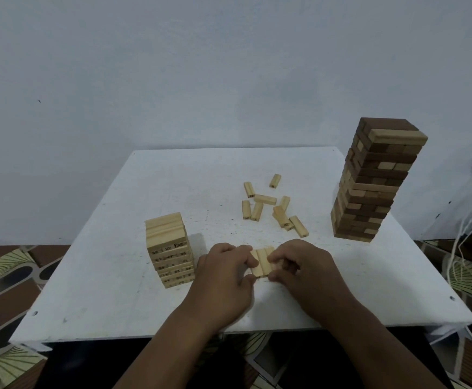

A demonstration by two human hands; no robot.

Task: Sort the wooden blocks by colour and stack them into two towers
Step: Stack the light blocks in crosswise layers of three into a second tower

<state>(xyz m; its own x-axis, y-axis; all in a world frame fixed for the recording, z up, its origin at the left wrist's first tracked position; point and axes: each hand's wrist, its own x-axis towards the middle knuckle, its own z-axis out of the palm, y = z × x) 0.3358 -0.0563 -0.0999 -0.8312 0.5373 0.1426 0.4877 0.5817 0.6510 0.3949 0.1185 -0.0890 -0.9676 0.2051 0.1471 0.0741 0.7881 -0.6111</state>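
On the white desk (116,290) I see both hands working together near the front edge, at the middle. The left hand (223,279) and the right hand (305,273) hold between them a small row of light blocks (262,262), which lie side by side flat on the desk; I count about three, but the fingers cover part of them. The fingers of the left hand are curled and press the row from its left side, with the thumb at the near end. The right hand pinches the row from the right side with curled fingers, and its thumb is also at the near end. Just to the left of the left hand stands the short light tower (170,248), made only of pale blocks, with small black numbers printed on the block ends. At the far right of the desk stands the tall mixed tower (375,181), where dark brown and pale blocks are together in layers; one pale block on its top layer sits toward the front. Between the two towers, beyond the hands, the loose light blocks (271,206) lie scattered, some touching or leaning on each other. Behind the desk is a plain pale wall (201,66), and a patterned floor (10,265) shows around the desk.
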